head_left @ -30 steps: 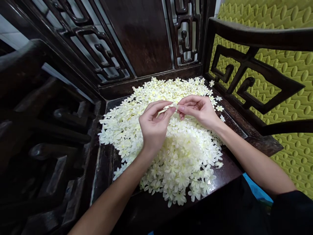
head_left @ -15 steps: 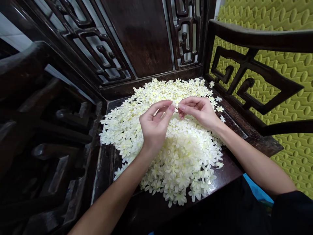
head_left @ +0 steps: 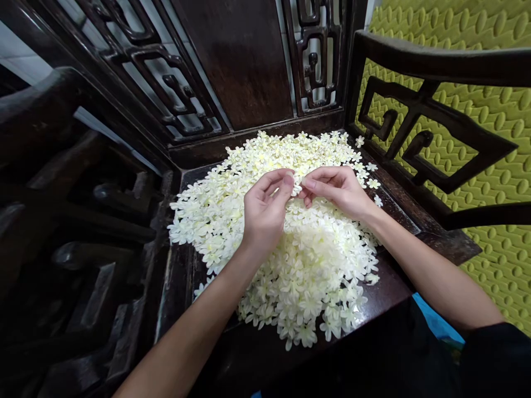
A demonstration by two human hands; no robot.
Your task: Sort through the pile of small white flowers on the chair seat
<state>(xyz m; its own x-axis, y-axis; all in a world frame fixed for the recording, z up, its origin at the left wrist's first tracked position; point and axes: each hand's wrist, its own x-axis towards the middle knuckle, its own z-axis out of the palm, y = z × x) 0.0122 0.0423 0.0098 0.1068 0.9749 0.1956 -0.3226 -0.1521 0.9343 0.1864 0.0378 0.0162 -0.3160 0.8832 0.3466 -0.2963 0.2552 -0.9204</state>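
from afar i see left hand and right hand curled just apart, whether gripping anything i cannot tell, flowers heaped below across the seat, carved armrests hemming both sides, backrest behind, yellow cover beyond

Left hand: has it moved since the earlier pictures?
Yes: against the dark wooden back panel, the body of the left hand has shifted slightly rightward in the view.

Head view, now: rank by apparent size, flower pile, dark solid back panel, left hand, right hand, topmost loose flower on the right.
1. Flower pile
2. Back panel, cut off by the frame
3. Left hand and right hand: too alike to rank
4. Loose flower
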